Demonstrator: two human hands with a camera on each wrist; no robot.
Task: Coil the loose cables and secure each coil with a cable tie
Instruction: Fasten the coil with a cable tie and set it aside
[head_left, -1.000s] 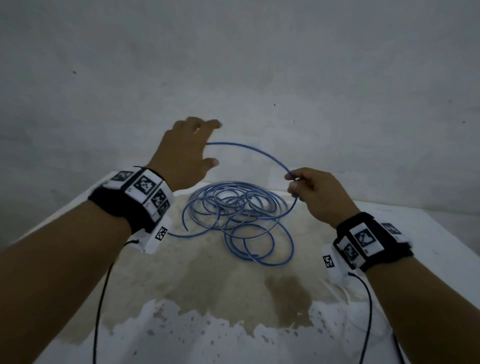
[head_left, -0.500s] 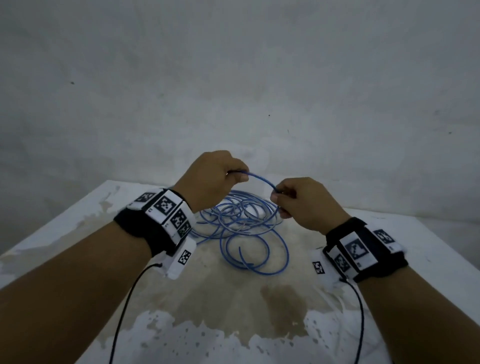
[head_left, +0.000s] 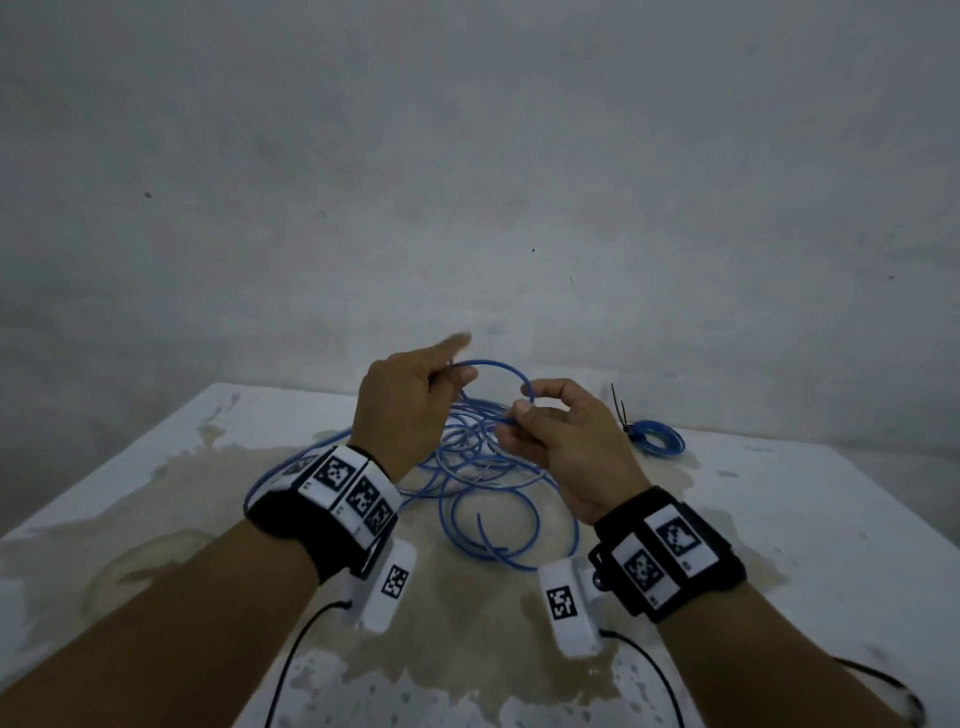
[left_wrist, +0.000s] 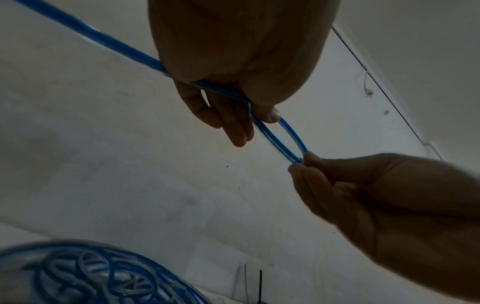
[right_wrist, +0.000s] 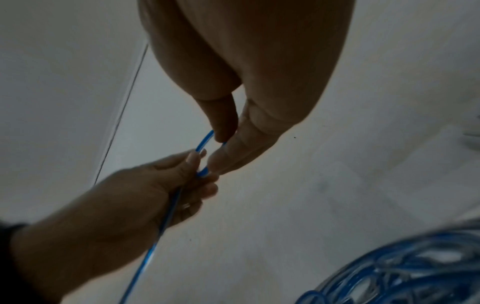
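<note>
A loose blue cable (head_left: 488, 467) lies in tangled loops on the white table (head_left: 779, 519). My left hand (head_left: 447, 370) grips one strand between thumb and curled fingers, with the index finger stretched out. In the left wrist view the strand runs through the left hand (left_wrist: 249, 107) to the right hand (left_wrist: 298, 162). My right hand (head_left: 525, 402) pinches the cable a short way along. A small arc of cable (head_left: 498, 366) stands between the two hands, above the pile. The right wrist view shows the right hand (right_wrist: 217, 148) pinching the strand beside the left hand (right_wrist: 182, 185).
A small blue coil (head_left: 657, 436) bound with a black cable tie (head_left: 621, 410) lies at the back right of the table. The table's middle is stained brown. A plain grey wall stands behind. Black sensor leads (head_left: 291, 660) hang from both wrists.
My left hand came down from an open reach and closed on the cable. The wide arc between the hands shrank to a small loop. The left index finger now sticks out.
</note>
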